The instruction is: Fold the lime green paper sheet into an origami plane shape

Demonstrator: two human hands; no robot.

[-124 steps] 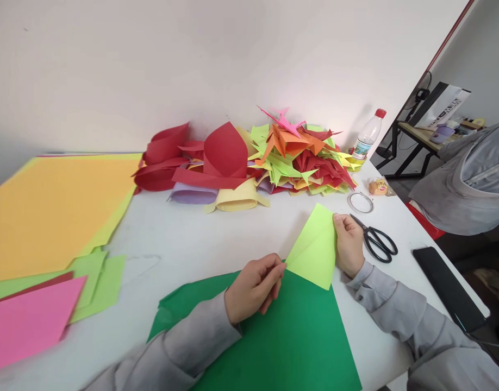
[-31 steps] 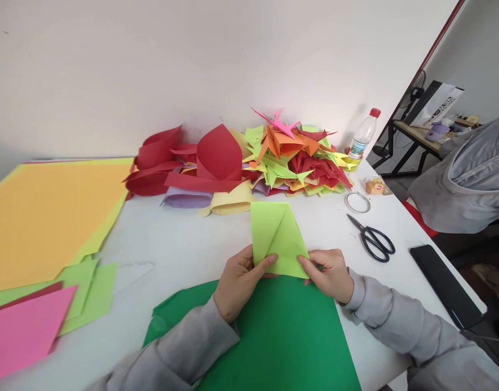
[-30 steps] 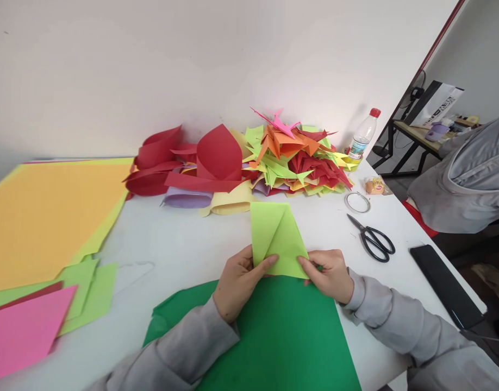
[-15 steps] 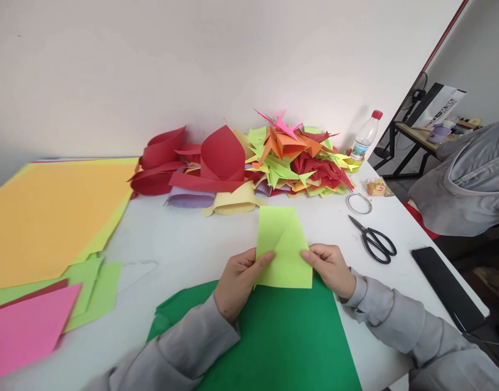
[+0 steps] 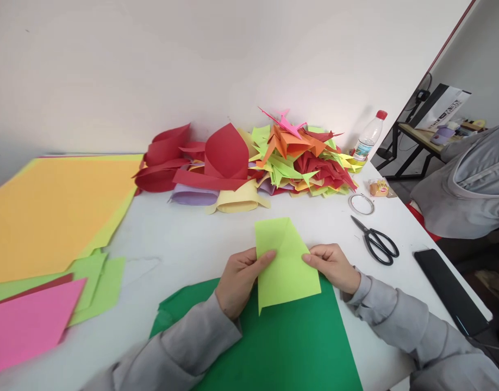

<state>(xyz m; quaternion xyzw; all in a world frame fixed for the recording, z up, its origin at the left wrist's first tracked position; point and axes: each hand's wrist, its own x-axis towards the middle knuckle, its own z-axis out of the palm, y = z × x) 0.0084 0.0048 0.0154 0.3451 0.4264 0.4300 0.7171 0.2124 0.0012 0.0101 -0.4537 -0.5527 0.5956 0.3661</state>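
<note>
A folded sheet of lime-green paper is held up between my two hands, above a large green sheet on the table. My left hand pinches its left edge, thumb on the front and fingers behind. On the other side, my right hand grips the right edge the same way. A slanting fold line runs down from the paper's top edge, and its lower left corner hangs to a point. The fingers behind the paper are partly hidden.
Black-handled scissors, a tape roll, a wrapped snack and a black phone lie to the right. Folded paper shapes are heaped by the wall near a bottle. Coloured sheets lie left. A person's grey sleeve shows far right.
The lime-green paper has tilted and come slightly lower, its lower left corner now hanging further down. Both hands keep their hold on its edges. The whole view has shifted slightly.
</note>
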